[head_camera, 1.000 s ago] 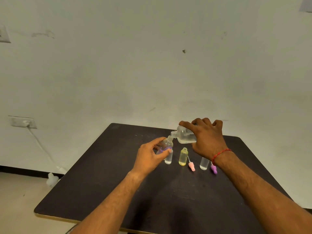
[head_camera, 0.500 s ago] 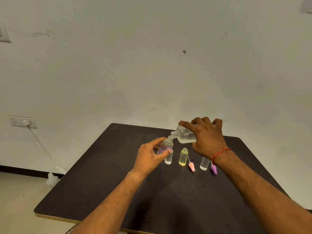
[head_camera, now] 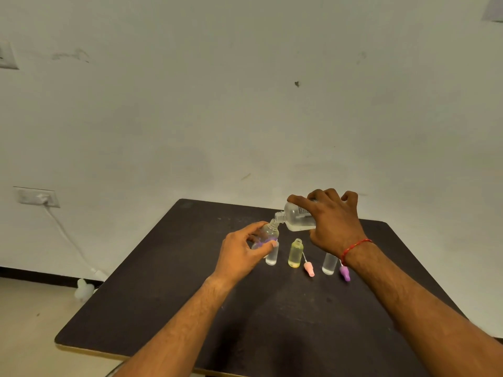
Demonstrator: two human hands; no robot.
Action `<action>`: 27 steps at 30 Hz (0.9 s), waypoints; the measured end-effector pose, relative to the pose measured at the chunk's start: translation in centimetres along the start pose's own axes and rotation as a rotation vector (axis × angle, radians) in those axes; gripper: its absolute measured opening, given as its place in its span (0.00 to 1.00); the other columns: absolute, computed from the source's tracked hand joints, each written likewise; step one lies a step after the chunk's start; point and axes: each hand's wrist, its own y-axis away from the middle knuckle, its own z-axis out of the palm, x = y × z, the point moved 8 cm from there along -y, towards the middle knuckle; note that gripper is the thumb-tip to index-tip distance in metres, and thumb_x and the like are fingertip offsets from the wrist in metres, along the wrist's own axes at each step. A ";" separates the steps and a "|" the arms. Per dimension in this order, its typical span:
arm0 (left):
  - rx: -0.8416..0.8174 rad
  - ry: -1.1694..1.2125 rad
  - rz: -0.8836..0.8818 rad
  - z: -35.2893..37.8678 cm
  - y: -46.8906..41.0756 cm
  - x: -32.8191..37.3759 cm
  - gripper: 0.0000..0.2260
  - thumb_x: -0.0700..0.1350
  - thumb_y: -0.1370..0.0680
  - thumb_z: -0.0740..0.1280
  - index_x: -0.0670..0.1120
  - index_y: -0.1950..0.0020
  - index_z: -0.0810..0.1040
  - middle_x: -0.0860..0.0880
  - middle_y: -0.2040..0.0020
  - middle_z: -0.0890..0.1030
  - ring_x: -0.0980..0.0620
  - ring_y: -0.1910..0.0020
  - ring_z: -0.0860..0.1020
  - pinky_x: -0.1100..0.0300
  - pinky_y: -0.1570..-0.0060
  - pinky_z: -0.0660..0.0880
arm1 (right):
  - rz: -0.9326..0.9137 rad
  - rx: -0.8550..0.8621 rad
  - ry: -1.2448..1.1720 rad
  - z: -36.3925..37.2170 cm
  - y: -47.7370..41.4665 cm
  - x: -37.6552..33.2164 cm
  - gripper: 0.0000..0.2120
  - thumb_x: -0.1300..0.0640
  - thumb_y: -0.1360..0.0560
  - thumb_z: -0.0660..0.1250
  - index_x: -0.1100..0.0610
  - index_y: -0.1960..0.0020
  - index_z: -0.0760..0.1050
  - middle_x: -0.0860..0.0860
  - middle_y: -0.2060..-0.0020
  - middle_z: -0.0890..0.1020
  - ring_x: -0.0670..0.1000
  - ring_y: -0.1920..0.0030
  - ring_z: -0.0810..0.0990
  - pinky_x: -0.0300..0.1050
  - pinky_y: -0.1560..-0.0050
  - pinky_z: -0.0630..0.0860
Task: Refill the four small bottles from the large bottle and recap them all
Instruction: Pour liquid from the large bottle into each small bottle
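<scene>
Hands both grip: right hand [head_camera: 333, 227] tips large bottle [head_camera: 296, 220] onto small bottle [head_camera: 268, 235] in left hand [head_camera: 239, 254].

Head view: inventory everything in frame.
table: 1, dark, centre
held small bottle: 1, clear, purple tint, in left hand
large bottle: 1, clear, tilted in right hand, mouth at held small bottle's mouth
clear small bottles: 2, clear, on table, one beside left hand, one by right wrist
yellow small bottle: 1, yellow, uncapped, upright between them
pink cap: 1, pink, right of yellow small bottle
purple cap: 1, purple, by right wrist
wall socket: 1, white, left wall, cable plugged
white object: 1, white, floor left of table
red thread: 1, red, right wrist
left hand: 1, grips held small bottle
right hand: 1, grips large bottle
</scene>
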 end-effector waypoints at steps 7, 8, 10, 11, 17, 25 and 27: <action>0.004 -0.013 0.009 0.0 -0.1 -0.1 0.23 0.56 0.27 0.75 0.57 0.32 0.78 0.62 0.48 0.82 0.65 0.48 0.79 0.74 0.50 0.75 | -0.003 0.004 0.004 -0.1 0.0 0.0 0.41 0.55 0.34 0.72 0.35 0.28 0.58 0.48 0.37 0.74 0.53 0.35 0.68 0.57 0.39 0.57; 0.005 -0.014 0.009 0.0 -0.1 -0.2 0.23 0.56 0.27 0.75 0.57 0.32 0.78 0.62 0.47 0.82 0.65 0.48 0.79 0.74 0.50 0.75 | -0.005 0.003 0.007 -0.1 0.0 0.0 0.41 0.55 0.34 0.72 0.35 0.28 0.58 0.48 0.36 0.74 0.53 0.35 0.68 0.57 0.39 0.57; 0.006 -0.015 0.017 0.0 -0.1 -0.1 0.22 0.56 0.27 0.75 0.58 0.33 0.78 0.65 0.49 0.82 0.65 0.48 0.79 0.74 0.51 0.75 | -0.006 0.001 0.009 -0.1 -0.1 -0.1 0.41 0.55 0.34 0.72 0.35 0.28 0.58 0.48 0.36 0.74 0.53 0.35 0.68 0.58 0.39 0.57; 0.008 -0.013 0.022 0.0 0.0 -0.1 0.21 0.56 0.27 0.75 0.59 0.34 0.79 0.66 0.50 0.82 0.65 0.49 0.80 0.73 0.51 0.75 | -0.006 0.002 0.008 -0.2 -0.1 -0.1 0.41 0.55 0.34 0.72 0.35 0.28 0.58 0.48 0.37 0.74 0.53 0.35 0.68 0.58 0.39 0.57; 0.025 -0.001 0.039 -0.1 0.0 0.1 0.20 0.58 0.28 0.74 0.62 0.36 0.79 0.68 0.51 0.82 0.63 0.49 0.81 0.72 0.52 0.76 | -0.009 0.013 0.015 -0.2 -0.2 -0.1 0.40 0.56 0.35 0.72 0.35 0.29 0.59 0.48 0.38 0.75 0.53 0.36 0.69 0.57 0.41 0.57; 0.024 -0.008 0.044 -0.2 0.0 0.2 0.19 0.60 0.28 0.73 0.68 0.38 0.75 0.71 0.50 0.80 0.64 0.48 0.80 0.73 0.51 0.75 | -0.012 0.017 0.017 -0.2 -0.2 0.0 0.40 0.55 0.35 0.72 0.35 0.29 0.59 0.48 0.38 0.75 0.54 0.36 0.69 0.57 0.40 0.56; 0.026 -0.009 0.042 -0.1 0.0 0.2 0.19 0.60 0.28 0.74 0.68 0.38 0.75 0.72 0.51 0.80 0.64 0.48 0.79 0.74 0.52 0.75 | -0.012 0.017 0.019 -0.2 -0.2 0.0 0.40 0.55 0.34 0.73 0.35 0.29 0.59 0.48 0.37 0.74 0.53 0.35 0.69 0.57 0.40 0.56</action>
